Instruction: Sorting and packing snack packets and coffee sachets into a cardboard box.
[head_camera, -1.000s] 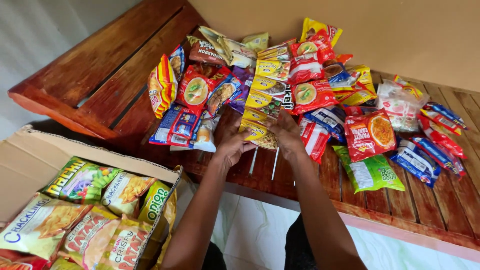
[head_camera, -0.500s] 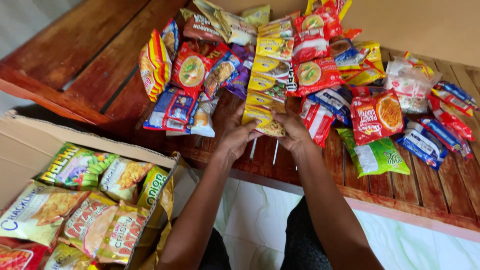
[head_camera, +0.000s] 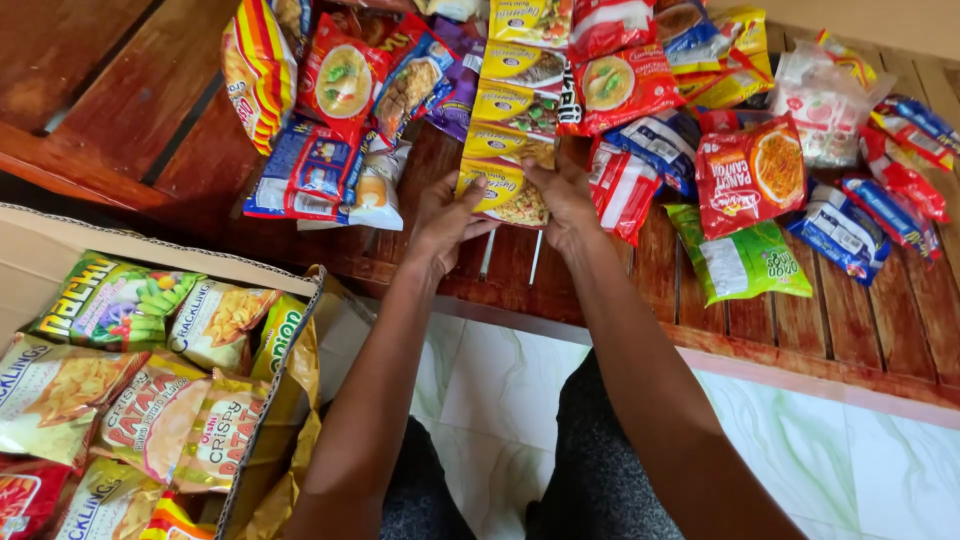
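Both my hands grip the nearest yellow noodle packet (head_camera: 512, 195) at the near end of a row of yellow packets (head_camera: 518, 90) on a brown wooden slatted table (head_camera: 780, 330). My left hand (head_camera: 445, 222) holds its left edge and my right hand (head_camera: 562, 200) holds its right edge. Red noodle packets (head_camera: 612, 85) lie just right of the row. A blue and white packet (head_camera: 310, 175) lies to the left of my left hand.
An open cardboard box (head_camera: 150, 260) at lower left holds several snack bags (head_camera: 130, 390). More packets cover the table at right: a red one (head_camera: 752, 175), a green one (head_camera: 745, 262), blue ones (head_camera: 850, 230). White and green tiled floor (head_camera: 830, 460) lies below.
The camera has come closer and lower over the table. My hands stay on the nearest yellow packet, drawn slightly toward the table's near edge.
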